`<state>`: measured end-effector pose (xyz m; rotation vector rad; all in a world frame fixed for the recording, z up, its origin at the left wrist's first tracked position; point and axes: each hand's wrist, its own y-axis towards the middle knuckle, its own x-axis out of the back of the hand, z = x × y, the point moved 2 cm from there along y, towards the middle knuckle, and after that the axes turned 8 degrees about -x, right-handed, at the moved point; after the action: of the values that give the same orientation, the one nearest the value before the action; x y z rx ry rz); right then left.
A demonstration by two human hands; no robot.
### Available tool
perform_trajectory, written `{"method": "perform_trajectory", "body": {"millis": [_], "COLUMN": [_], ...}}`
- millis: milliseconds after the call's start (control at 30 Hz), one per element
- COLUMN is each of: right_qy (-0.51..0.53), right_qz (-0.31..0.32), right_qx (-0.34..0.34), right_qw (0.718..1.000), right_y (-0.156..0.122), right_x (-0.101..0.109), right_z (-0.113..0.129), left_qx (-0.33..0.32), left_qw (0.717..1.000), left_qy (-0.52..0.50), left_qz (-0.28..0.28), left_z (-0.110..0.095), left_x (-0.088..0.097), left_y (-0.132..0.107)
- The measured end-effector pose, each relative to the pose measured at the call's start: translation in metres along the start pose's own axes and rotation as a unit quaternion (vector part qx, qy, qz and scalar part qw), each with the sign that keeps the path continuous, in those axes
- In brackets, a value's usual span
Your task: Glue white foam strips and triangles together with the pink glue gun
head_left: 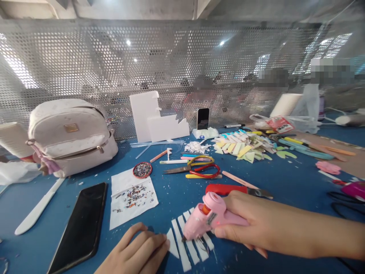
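Right hand (248,213) is gripping a pink hot glue gun (195,225), fingers wrapping the handle, nozzle pointing down into a row of white strips (186,262) on the blue desk (171,198). Nose-down hold is probably giving fine control of the tip; can't tell if it's touching a strip.

Left hand (139,247) is resting low with fingers bent, fingertips meeting the leftmost strip, likely steadying it. Can't tell if it's pinching or only pressing.

Strips are lying side by side, slightly spaced, between the hands, presumably for easy nozzle access.

Beyond the left hand, a white paper sheet (117,182) is carrying loose multicoloured bits (135,195); a round red dish (142,170) of similar bits is sitting at its upper edge. Sheet is probably containing strays.

Red-handled cutters (228,189) are lying just behind the gun, scissors (187,168) farther back, seemingly parked in reach. A large phone (80,226) is lying flat left of the sheet.
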<state>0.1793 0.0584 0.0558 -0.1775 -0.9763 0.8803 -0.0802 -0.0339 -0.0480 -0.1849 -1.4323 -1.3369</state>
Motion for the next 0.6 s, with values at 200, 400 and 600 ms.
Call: {"method": "perform_trajectory", "body": {"millis": [200,400,600], "right_qy": [-0.003,-0.001,0.009], "right_qz": [-0.011,0.0,0.0], "right_qx": [-0.036,-0.047,-0.034], "right_qw": [0.999,0.999,0.999], "right_y": [-0.0001,0.002,0.0038], "right_x": [0.0016,0.0001,0.0002], "right_z": [0.0012,0.0005,-0.0013], "left_qx": [-0.007,-0.011,-0.011], "left_qw": [1.0,1.0,1.0], "left_qy": [0.001,0.004,0.012], "left_qz": [0.012,0.019,0.011], "left_z": [0.0004,0.0013,0.0012], "left_x": [-0.0026,-0.0009,-0.0015], "left_y": [-0.0029,-0.0026,-0.0028]}}
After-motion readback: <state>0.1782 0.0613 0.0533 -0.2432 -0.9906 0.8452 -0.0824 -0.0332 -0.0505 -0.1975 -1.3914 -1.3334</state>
